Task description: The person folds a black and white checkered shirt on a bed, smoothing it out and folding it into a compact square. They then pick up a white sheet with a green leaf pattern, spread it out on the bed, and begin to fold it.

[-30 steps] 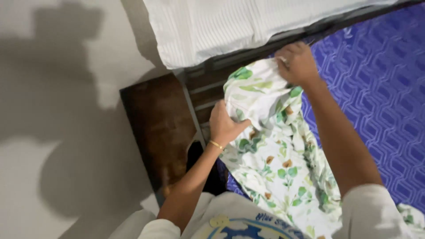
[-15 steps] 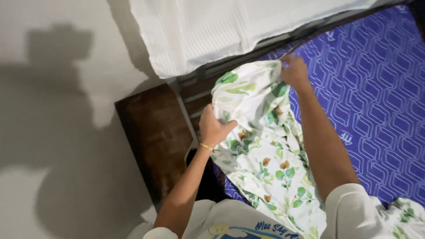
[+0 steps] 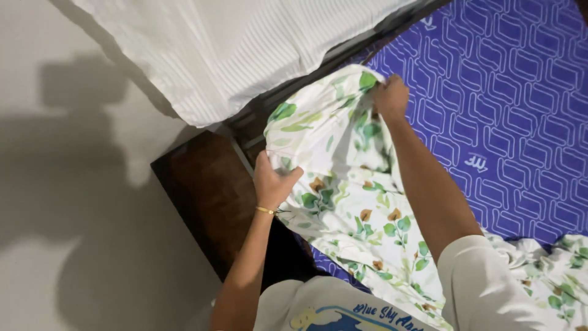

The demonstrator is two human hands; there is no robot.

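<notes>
left hand point(image 3: 274, 182): my fingers pinched shut on the sheet's edge, over the corner of the mattress
right hand point(image 3: 390, 98): fingers closed on a bunch of sheet further up the bed
sheet point(image 3: 343, 202): white with green and brown leaves, bunched between my hands, trailing down to my lap, lying on the mattress
mattress point(image 3: 508, 135): blue, patterned, mostly bare
bed frame point(image 3: 208, 202): dark wood, beside my left hand
pillow point(image 3: 245, 49): white, striped, hanging over the bed's head
risk: I judge the edge could slip from either pinch if pulled tight
risk: loose cloth may snag on the frame corner
risk: uneven pull, sheet sits crooked
</notes>
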